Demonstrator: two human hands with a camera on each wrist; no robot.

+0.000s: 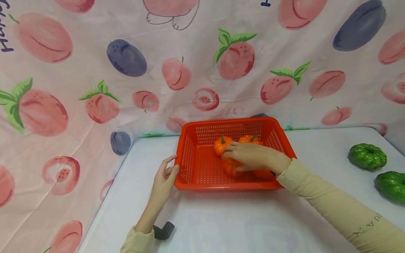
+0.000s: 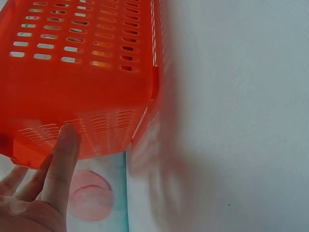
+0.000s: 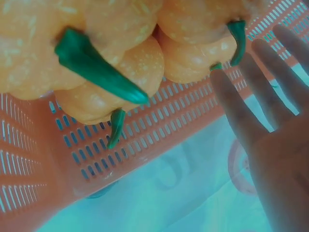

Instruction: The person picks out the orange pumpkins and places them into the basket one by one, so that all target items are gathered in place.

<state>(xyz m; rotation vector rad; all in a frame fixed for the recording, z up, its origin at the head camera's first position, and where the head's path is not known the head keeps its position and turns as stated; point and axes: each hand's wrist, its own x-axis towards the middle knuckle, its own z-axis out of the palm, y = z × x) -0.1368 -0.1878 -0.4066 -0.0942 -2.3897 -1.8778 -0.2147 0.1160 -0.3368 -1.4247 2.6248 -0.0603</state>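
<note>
A red plastic basket [image 1: 202,185] with slotted walls stands on the white table. Several small orange pumpkins [image 1: 221,146] with green stems lie in its middle and right part. My left hand [image 1: 164,179] is at the basket's left end, its fingertips against the outer wall [image 2: 82,87] in the left wrist view. Over the pumpkins inside the basket reaches my right hand [image 1: 245,154], palm down. In the right wrist view its fingers are spread and fairly straight beside the pumpkins [image 3: 193,58]; the thumb is out of that view, and firm contact cannot be made out.
Two green pumpkins, one farther back [image 1: 367,156] and one nearer [image 1: 392,187], lie on the table right of the basket. A fruit-patterned cloth [image 1: 139,102] hangs behind and to the left. At my left wrist sits a small dark device [image 1: 164,231].
</note>
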